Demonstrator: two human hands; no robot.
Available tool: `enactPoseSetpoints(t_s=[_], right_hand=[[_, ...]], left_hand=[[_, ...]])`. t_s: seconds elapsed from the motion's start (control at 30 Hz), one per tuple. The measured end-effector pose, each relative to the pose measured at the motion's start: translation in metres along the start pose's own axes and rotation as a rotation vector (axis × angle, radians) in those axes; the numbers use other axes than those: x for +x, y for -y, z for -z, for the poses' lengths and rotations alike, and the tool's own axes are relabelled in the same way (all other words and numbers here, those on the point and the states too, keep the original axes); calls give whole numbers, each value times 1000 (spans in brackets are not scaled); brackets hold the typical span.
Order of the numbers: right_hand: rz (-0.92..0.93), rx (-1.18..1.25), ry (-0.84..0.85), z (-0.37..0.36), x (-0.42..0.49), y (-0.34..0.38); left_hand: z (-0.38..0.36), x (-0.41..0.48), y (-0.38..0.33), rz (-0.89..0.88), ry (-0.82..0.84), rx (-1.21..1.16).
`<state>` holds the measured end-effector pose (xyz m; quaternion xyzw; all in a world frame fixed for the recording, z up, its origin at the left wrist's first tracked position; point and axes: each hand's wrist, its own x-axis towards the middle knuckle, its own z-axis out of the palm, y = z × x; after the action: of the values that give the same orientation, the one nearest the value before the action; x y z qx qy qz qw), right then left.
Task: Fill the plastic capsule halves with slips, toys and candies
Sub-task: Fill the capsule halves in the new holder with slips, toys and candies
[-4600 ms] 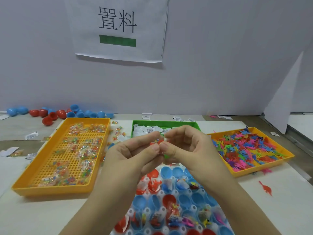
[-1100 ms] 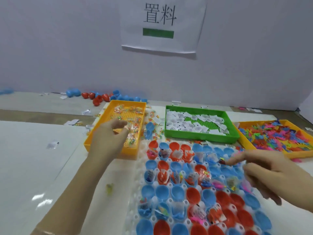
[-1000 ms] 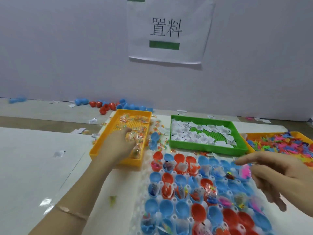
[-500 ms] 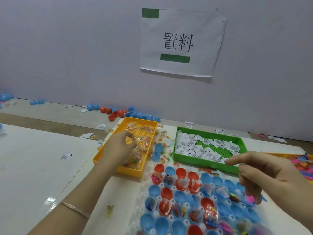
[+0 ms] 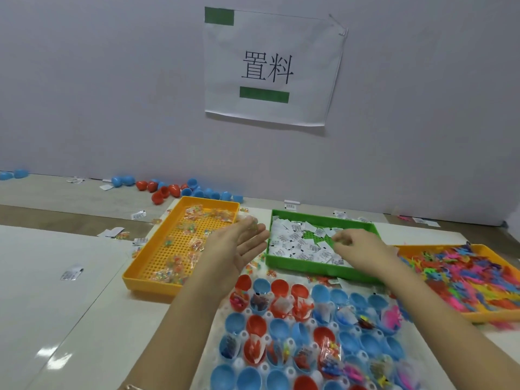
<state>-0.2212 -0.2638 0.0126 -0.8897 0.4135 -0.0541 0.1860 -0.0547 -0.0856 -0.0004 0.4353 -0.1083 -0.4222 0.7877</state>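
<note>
Right hand (image 5: 363, 250): over the green tray (image 5: 298, 264), knuckles up, fingers curled down with the tips bunched on the slips (image 5: 295, 243); I cannot tell whether one is actually pinched.
Left hand (image 5: 242, 244): palm up, fingers straight and spread, between the candy tray (image 5: 149, 282) and the green tray; a clear blur at the fingertips may be a candy packet, but that is unsure.
Slips: small white printed papers piled loose in the green tray, mid-desk toward the far edge.
Handling: probably feather-light, limp and clingy; best taken by a corner between thumb and forefinger and peeled off the pile.
Capsule halves (image 5: 281, 329): blue and red, mouths up in rows at the desk's near edge; some hold contents, several blue ones look empty.
Candies (image 5: 194, 243): clear packets in the left tray, likely slick.
Toys (image 5: 455, 266): bright figures in a tray at the desk's right edge.
Loose capsule halves (image 5: 168, 190): along the wall.
</note>
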Motion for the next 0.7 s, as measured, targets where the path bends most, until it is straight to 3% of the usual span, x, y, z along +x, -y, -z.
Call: enactPoseSetpoints(t_s=[0.1,0.23,0.47,0.63,0.7], right_hand=[[-68,-155,132,-8,12,-4],[-30,46,79,-16,18,-5],[-3,130,21,-17,22,-12],[-112,-216,58,-9,27,-23],[-132,-203,119,-5,30,-26]], left_hand=[[2,1,3,-40,23,48],[5,7,5,-111,0,199],[3,17,5,-145,-6,286],[3,15,5,-157,-26,334],[2,14,6,-163,-39,354]])
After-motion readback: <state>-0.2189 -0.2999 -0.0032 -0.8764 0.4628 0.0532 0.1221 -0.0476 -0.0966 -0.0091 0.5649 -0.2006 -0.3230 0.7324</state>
